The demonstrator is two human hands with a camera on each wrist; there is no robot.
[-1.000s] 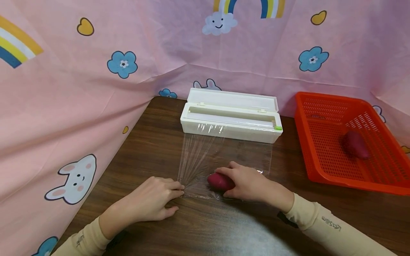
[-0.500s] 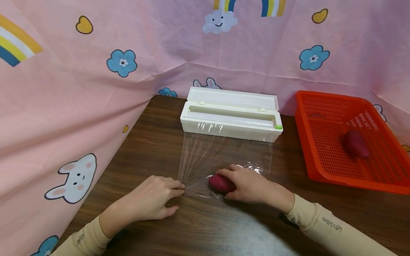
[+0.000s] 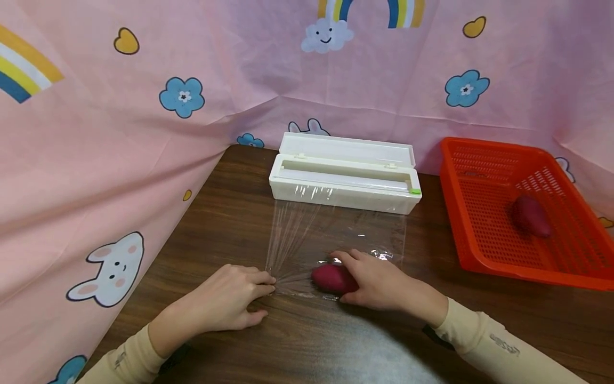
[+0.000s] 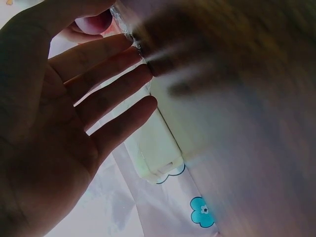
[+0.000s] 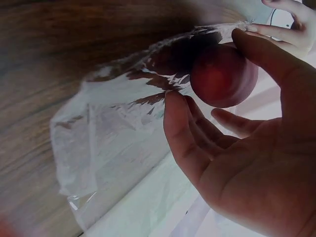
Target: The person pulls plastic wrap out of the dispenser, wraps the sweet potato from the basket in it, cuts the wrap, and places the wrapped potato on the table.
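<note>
A purple-red sweet potato (image 3: 332, 278) lies on a sheet of cling film (image 3: 357, 229) drawn out over the table. My right hand (image 3: 379, 282) holds its right end. The right wrist view shows the thumb against the sweet potato (image 5: 222, 76) and the curled fingers (image 5: 180, 123) around its other side, with some gap. My left hand (image 3: 223, 298) rests at the film's near left corner, fingertips on the gathered edge. Its fingers (image 4: 121, 126) are nearly straight in the left wrist view. Behind the film stands its white dispenser box (image 3: 342, 197), lid raised, roll inside.
An orange-red plastic basket (image 3: 467, 250) stands at the right, with another sweet potato (image 3: 531, 216) in it. Pink patterned cloth (image 3: 216, 64) hangs behind and to the left of the dark wooden table (image 3: 297, 346).
My right hand has shifted slightly right and nearer, and the sweet potato has moved a little with it. More of the sweet potato shows now. The left hand has stayed in place.
</note>
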